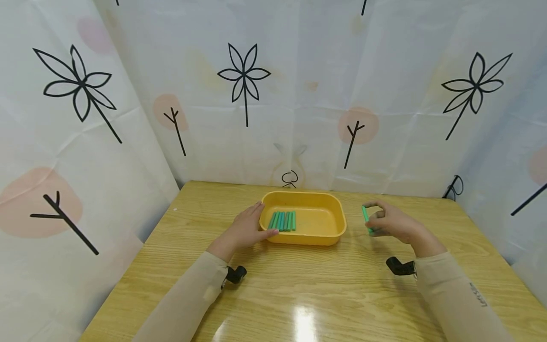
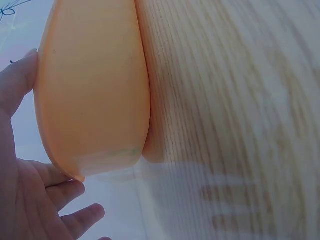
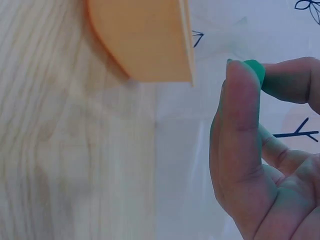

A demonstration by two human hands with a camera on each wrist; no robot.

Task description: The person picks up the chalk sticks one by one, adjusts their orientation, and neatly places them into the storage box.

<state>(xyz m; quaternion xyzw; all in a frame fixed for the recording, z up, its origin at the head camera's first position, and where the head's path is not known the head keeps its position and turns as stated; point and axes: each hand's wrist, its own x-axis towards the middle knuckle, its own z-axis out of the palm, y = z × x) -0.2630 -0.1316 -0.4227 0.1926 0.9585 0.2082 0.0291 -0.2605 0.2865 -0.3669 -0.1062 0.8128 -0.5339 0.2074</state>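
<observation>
A shallow yellow plastic tray [image 1: 318, 221] stands on the wooden table. Several slim green and blue-green sticks [image 1: 283, 221] lie side by side at its left end. My left hand [image 1: 244, 229] rests against the tray's left end, the thumb over the front rim and the fingers along the side. In the left wrist view its fingers are spread and fairly straight, some of them off the tray [image 2: 95, 85]. To the right of the tray, my right hand [image 1: 395, 225] pinches one bright green stick [image 1: 365, 213] upright above the table. The right wrist view shows the stick's end [image 3: 256, 71] between thumb and finger.
The light wooden table [image 1: 265, 289] reaches back to a white patterned curtain [image 1: 295, 95], which also hangs at both sides. A black wrist camera [image 1: 400, 266] juts inward from the right sleeve, another [image 1: 236, 274] from the left.
</observation>
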